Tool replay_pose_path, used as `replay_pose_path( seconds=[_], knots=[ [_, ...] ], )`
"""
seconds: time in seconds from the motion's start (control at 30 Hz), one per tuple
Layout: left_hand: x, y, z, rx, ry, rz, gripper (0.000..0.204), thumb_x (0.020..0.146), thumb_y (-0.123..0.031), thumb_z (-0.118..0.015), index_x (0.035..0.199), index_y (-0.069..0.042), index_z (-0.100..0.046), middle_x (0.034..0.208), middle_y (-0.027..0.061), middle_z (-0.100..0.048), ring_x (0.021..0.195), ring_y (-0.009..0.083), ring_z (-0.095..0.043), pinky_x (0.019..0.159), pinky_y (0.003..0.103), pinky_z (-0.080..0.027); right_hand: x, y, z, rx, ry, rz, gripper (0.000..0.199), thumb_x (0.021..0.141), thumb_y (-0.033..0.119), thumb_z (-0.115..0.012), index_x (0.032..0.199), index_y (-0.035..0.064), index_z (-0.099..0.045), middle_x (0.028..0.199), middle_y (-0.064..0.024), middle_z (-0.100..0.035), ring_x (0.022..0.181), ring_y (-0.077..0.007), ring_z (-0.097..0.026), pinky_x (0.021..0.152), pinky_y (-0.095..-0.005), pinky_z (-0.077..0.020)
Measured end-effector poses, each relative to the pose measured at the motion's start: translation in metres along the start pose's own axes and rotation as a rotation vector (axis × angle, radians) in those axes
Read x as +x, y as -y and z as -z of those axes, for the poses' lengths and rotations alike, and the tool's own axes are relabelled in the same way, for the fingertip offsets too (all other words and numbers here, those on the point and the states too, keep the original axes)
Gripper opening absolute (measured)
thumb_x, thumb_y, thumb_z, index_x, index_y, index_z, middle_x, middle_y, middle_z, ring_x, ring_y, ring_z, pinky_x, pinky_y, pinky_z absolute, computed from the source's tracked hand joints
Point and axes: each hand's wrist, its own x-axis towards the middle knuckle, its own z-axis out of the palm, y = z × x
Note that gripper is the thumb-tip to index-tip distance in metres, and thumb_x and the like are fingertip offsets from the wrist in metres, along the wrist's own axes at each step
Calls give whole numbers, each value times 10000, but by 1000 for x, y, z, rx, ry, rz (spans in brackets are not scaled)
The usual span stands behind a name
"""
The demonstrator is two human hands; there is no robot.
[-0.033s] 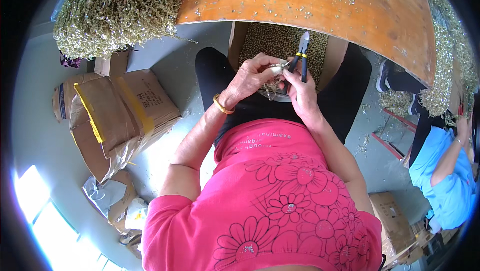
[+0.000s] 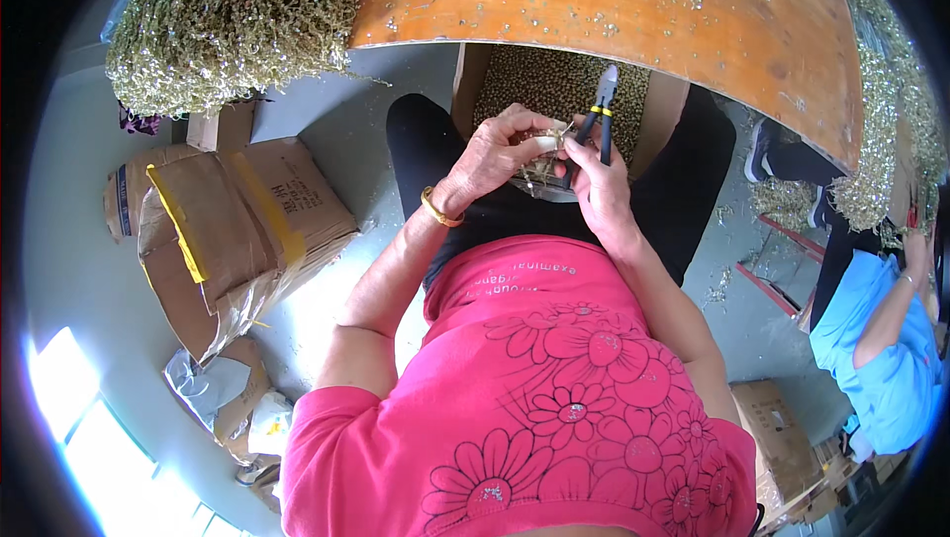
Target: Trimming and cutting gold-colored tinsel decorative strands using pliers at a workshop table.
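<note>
Currently both hands meet over the lap, just below the near edge of the tabletop [image 2: 693, 32]. Left hand [image 2: 492, 156], gold bangle [image 2: 438, 210] on the wrist, is curled around a small pale bundle of sprigs [image 2: 544, 156], fingers closed on it. Right hand [image 2: 594, 186] grips black pliers [image 2: 601, 111] with yellow bands, tip pointing far, right beside the bundle; can't tell if the pliers' tip touches it. Open box [image 2: 559, 87] of small pale bits sits under the tabletop, just far of the hands. Big heap of dried sprigs [image 2: 228, 17] hangs off the tabletop's far left. Taped cardboard boxes [image 2: 233, 230] on the floor at left. Another person in a blue top [image 2: 876, 349] sits at right, well apart.
</note>
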Motion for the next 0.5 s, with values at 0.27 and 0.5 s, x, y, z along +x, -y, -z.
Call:
replay_pose_path(
  seconds=[0.27,0.5],
  knots=[
    [-2,-22,-18,-159,-147,-43,90,847,-43,-514,921,-5,-482,875,65,-601,816,105,-575,739,244,-462,-23,30,-10,-573,-146,146,330,808,135,-593,1104,53,-474,917,-19,-542,805,-88,-516,697,-235,-419],
    [-4,-27,-24,-30,-370,-142,142,785,37,-559,867,-37,-469,696,-15,-495,642,34,-495,562,185,-427,-46,34,1,-1131,-53,417,383,821,144,-573,1159,27,-438,1007,-111,-530,902,-179,-520,809,-292,-415]
  ],
)
